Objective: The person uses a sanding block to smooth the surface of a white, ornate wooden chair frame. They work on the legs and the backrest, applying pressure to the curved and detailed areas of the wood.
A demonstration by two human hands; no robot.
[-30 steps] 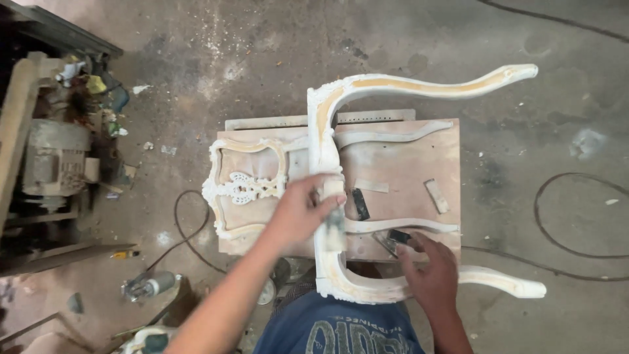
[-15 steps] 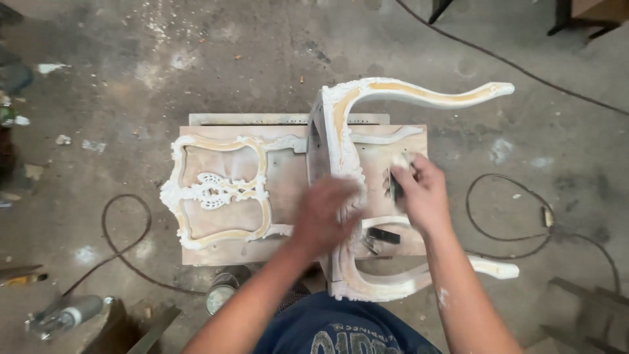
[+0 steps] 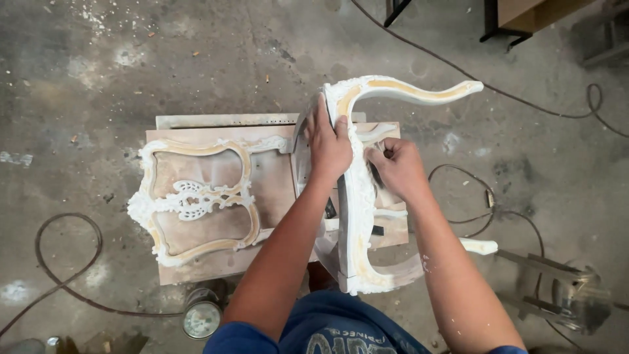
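I see the white-primed carved wooden chair frame (image 3: 357,196) lying on its back on the plywood board (image 3: 275,183) at frame centre. My left hand (image 3: 329,145) clamps its front rail near the top corner, fingers wrapped. My right hand (image 3: 396,169) pinches a small dark sanding pad (image 3: 376,174) against the carving. I'd keep strokes short, following the curves, left hand bracing firmly.

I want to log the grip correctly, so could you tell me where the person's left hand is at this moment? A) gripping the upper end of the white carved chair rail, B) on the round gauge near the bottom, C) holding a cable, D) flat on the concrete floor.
A: the left hand wraps the top of the white carved chair frame, beside the right hand.
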